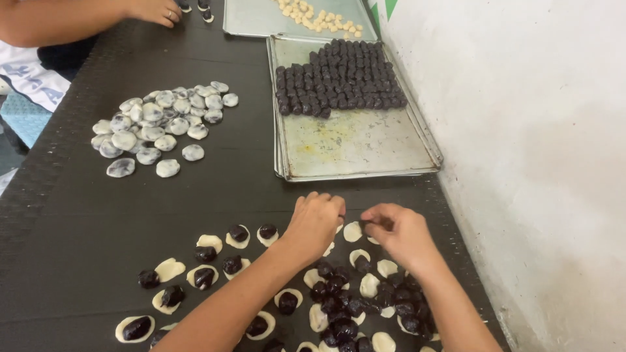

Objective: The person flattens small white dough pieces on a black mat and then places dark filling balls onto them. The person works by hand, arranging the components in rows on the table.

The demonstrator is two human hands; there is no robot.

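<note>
My left hand (314, 221) hovers palm down over the dark table mat, fingers curled near a pale dough disc (353, 231). My right hand (399, 233) is beside it, fingertips pinched together by that same disc; what they pinch is hidden. Below my hands lie several flat dough discs topped with dark filling balls (238, 233), and a heap of loose dark filling balls (339, 306) over more discs.
A metal tray (365, 146) holds rows of dark filling pieces (339, 78). Behind it another tray (257, 16) carries small pale pieces. A pile of wrapped white-and-dark dough rounds (160, 127) lies at left. Another person's hand (156, 10) rests at top left. A white wall (521, 163) runs along the right.
</note>
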